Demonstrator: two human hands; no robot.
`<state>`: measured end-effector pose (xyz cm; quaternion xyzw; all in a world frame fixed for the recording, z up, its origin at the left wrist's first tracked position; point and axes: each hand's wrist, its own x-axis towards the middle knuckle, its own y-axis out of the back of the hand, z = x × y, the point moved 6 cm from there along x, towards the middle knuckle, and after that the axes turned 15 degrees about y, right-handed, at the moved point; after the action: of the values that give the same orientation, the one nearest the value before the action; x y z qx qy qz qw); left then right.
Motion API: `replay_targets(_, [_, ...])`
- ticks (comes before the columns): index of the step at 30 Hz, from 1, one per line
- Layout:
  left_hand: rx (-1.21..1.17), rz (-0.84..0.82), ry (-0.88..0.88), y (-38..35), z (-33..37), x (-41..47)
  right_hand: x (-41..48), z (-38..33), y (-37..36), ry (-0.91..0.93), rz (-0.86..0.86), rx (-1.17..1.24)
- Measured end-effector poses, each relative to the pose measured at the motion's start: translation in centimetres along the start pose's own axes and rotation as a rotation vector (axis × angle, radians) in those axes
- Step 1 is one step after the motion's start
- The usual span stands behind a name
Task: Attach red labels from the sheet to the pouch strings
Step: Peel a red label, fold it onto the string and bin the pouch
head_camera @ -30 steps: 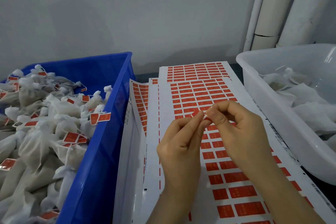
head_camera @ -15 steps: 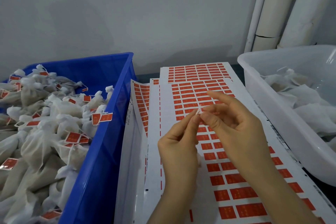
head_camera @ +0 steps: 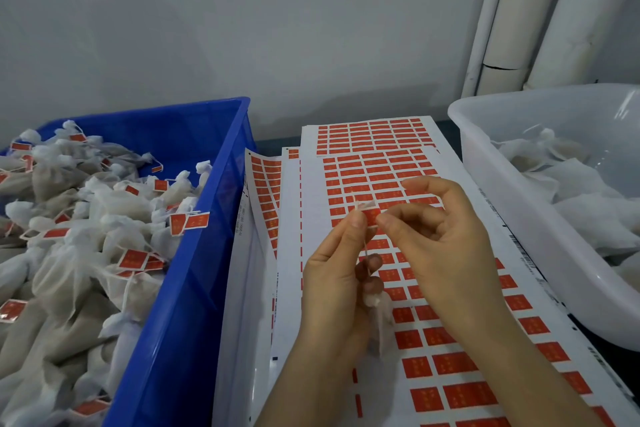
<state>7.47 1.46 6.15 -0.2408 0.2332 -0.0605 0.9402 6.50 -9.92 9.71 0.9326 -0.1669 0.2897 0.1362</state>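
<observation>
From the head camera I see both hands raised over the label sheet (head_camera: 450, 357), which lies on the tabletop between two bins. My left hand (head_camera: 332, 274) pinches the top of the pouch string (head_camera: 365, 246) between thumb and forefinger, while its lower fingers curl round the small white pouch (head_camera: 379, 315) hanging below. My right hand (head_camera: 446, 246) pinches the right edge of a red label (head_camera: 370, 213) that sits at the string's upper end, its other fingers loosely spread. The two pinches nearly touch. To the left, a blue crate (head_camera: 194, 288) holds a heap of labelled pouches (head_camera: 69, 253). To the right, a white tub (head_camera: 519, 204) holds plain pouches (head_camera: 581, 184). White pipes (head_camera: 519, 10) stand against the wall behind it.
</observation>
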Motion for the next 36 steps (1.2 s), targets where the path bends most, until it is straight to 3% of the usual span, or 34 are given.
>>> replay_targets(17, [0.001,0.048,-0.013,0.3,-0.2,0.3,0.0,1.0,0.1,-0.009,0.009,-0.047])
replay_targets(22, [0.150,0.237,-0.245,1.1,0.8,-0.1,0.2,1.1,0.0,-0.038,-0.065,-0.154])
replay_targets(27, [0.253,0.280,-0.366,1.1,1.2,-0.1,0.1,0.9,-0.4,-0.035,-0.173,-0.092])
replay_targets(36, [0.526,0.371,-0.498,0.9,1.5,-0.3,-0.8,-0.1,-1.3,0.225,-0.135,-0.294])
